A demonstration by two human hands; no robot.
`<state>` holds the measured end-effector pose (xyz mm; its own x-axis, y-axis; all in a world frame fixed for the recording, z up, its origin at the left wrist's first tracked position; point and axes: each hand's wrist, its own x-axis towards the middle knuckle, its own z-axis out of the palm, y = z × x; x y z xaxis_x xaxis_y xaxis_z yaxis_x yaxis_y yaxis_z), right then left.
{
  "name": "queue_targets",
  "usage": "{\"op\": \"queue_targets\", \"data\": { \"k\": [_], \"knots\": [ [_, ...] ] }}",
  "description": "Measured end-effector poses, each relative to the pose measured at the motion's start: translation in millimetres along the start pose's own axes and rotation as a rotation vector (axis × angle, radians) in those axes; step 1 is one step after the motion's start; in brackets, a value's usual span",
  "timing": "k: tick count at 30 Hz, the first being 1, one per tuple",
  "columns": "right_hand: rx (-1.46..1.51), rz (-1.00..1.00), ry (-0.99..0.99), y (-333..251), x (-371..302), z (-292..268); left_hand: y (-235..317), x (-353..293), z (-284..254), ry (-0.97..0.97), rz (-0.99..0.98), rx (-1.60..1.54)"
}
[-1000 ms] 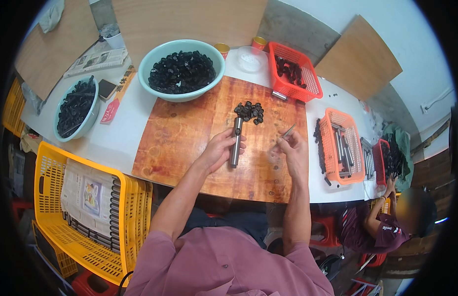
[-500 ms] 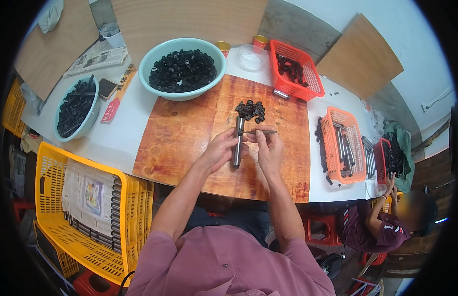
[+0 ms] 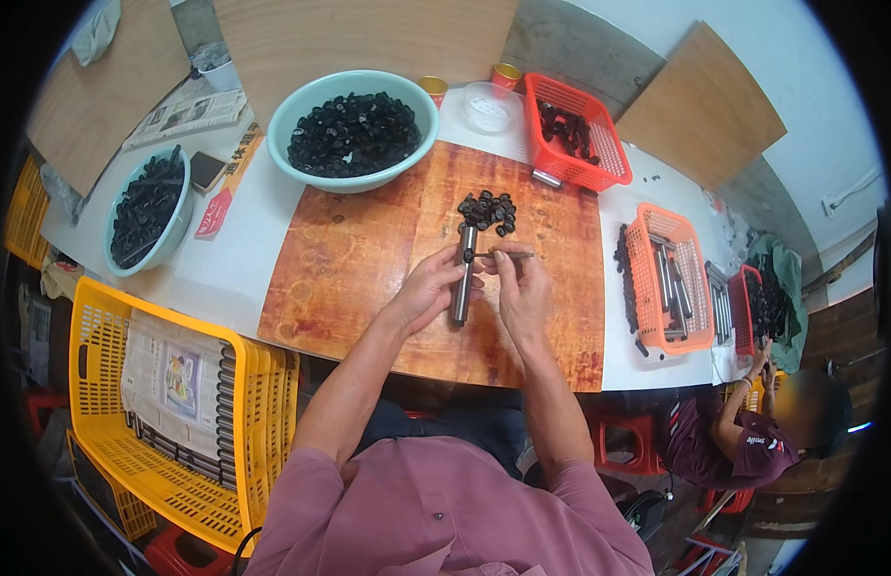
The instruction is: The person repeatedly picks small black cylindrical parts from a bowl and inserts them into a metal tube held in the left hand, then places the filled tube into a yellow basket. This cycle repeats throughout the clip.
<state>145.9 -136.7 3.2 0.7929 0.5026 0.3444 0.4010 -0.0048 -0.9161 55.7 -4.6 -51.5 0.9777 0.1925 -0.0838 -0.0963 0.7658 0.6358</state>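
Observation:
My left hand (image 3: 432, 288) is closed around a shiny metal tube (image 3: 462, 302), which stands almost in line with my body over the brown wooden board (image 3: 354, 259). In my right hand (image 3: 525, 293), thumb and fingers pinch a thin dark rod-like tool (image 3: 487, 254). Its tip meets the tube's side near the upper end, where a small black piece (image 3: 468, 256) sits. Whether that piece is inside a hole or only against the tube I cannot tell. Just beyond the tube lies a pile of small black round parts (image 3: 487, 210).
Teal basins of black parts stand at the back (image 3: 316, 175) and left (image 3: 181, 221). A red basket (image 3: 608, 158) and an orange basket of metal tubes (image 3: 647, 288) are on the right. Yellow crates (image 3: 258, 403) hold tubes at lower left. A co-worker (image 3: 714, 446) sits far right.
My right hand and the thin tool have shifted very slightly left, toward the tube. The tube stays in my left hand, and the pile looks the same.

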Motion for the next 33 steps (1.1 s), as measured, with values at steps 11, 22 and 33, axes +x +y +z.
{"op": "queue_targets", "data": {
  "k": [11,22,33],
  "knots": [
    [0.433,0.207,0.049,5,1,-7,0,-1,0,0.035,0.006,-0.033],
    [-0.034,0.332,-0.105,7,9,-35,1,-2,-1,0.051,0.003,-0.046],
    [0.615,0.258,-0.032,-9,-2,-37,2,-2,0,0.061,0.000,-0.072]
  ]
}}
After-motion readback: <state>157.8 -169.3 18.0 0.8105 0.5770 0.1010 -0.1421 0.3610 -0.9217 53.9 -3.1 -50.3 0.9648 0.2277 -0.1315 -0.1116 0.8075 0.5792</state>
